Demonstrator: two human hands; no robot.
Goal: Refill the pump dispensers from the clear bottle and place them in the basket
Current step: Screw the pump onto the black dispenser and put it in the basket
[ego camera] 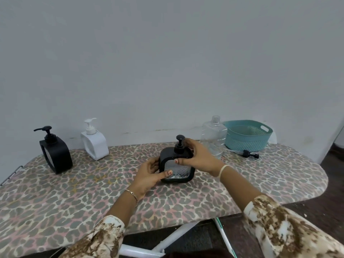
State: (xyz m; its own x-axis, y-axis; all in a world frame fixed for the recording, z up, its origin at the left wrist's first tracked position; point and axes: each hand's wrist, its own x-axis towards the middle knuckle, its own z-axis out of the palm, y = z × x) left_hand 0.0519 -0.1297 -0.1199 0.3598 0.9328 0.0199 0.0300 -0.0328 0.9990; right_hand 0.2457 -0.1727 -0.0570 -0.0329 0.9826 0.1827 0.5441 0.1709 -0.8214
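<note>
I keep the left hand wrapped around the lower left edge of the square black dispenser, thumb on its clear front panel; I judge this grip braces the body against turning. The right hand curls around the top right shoulder next to the pump head, a position suited to screwing the pump on or off; I cannot tell which. The dispenser stands upright on the surface, near its middle, so both hands reach it squarely. The clear bottle stands uncapped just behind the right hand, close enough for pouring. The basket sits beside the bottle at the far right, touching or nearly so. Count: three pump dispensers, namely the held one, a second black dispenser and a white dispenser, both well apart at far left; one bottle; one basket, with no dispenser in it; one loose black cap lying in front of the basket.
</note>
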